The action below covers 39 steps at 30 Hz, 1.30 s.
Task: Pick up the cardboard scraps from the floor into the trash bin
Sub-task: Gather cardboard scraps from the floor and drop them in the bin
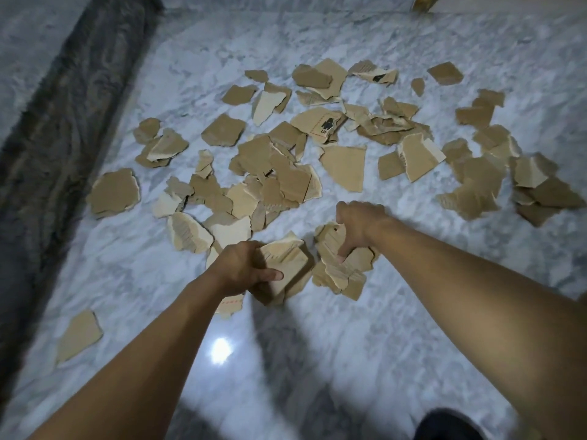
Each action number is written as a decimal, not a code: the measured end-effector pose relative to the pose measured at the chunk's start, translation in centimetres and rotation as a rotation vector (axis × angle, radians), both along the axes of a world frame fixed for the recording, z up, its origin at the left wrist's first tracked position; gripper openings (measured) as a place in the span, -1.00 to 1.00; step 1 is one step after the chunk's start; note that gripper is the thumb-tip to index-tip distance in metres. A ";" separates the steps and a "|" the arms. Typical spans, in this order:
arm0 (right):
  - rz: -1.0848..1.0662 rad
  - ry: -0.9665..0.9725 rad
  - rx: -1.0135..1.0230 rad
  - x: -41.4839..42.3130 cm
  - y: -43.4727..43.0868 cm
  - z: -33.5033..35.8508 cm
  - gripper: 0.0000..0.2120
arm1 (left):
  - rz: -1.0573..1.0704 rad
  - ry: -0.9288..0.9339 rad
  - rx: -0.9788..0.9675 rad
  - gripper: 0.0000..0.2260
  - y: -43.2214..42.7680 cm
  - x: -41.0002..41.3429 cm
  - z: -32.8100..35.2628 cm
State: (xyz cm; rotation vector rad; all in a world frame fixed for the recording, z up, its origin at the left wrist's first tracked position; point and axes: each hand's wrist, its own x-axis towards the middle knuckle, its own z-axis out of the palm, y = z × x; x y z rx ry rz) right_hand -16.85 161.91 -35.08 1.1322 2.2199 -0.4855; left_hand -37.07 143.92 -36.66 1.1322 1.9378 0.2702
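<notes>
Several torn brown cardboard scraps (343, 166) lie scattered over the white marble floor (317, 344). My left hand (244, 268) is closed around a stack of scraps (286, 265) near the middle of the view. My right hand (357, 223) grips another bunch of scraps (346, 274) just to the right, with the fingers curled under them. A single scrap (79, 335) lies apart at the lower left. No trash bin is in view.
A dark stone strip (63, 128) runs along the left side of the floor. A dark shape (444, 423), perhaps a foot, shows at the bottom right. A yellow object (425, 3) pokes in at the top edge. A lamp's glare (220, 349) shines on the floor.
</notes>
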 end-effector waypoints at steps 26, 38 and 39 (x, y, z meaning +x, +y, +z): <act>-0.379 0.239 -0.065 4.8 -0.4 -0.9 -0.42 | -0.189 -0.029 -0.096 -0.59 1.1 0.7 2.4; -0.240 0.004 -0.043 4.4 -3.0 -0.7 0.04 | -0.159 -0.051 -0.108 -0.40 1.7 1.6 1.8; -0.267 0.011 0.004 4.4 -3.8 -1.3 0.05 | -0.204 -0.004 -0.095 -0.34 1.7 1.7 1.4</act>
